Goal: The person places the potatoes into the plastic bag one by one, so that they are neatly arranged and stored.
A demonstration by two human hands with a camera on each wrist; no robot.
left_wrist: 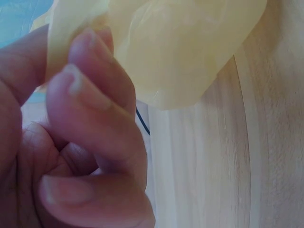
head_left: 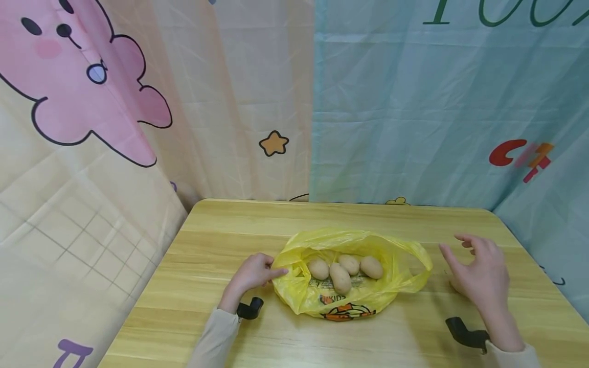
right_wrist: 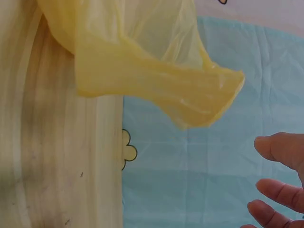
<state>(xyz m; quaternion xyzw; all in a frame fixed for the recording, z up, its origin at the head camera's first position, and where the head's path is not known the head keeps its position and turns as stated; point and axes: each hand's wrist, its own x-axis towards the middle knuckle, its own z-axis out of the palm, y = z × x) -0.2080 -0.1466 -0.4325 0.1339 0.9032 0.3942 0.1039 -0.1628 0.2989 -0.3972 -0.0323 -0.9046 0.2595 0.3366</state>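
Observation:
A yellow plastic bag lies with its mouth open on the wooden table, and several potatoes rest inside it. At its left side, my left hand pinches the bag's edge between thumb and fingers. The left wrist view shows thin yellow plastic at the fingertips, with the other fingers curled. To the right of the bag, my right hand is raised with fingers spread and holds nothing. In the right wrist view, a bag handle stands out, apart from the right hand's fingers.
The wooden table reaches back to a printed curtain on the left and a blue-green curtain on the right. Both wrists carry black camera mounts.

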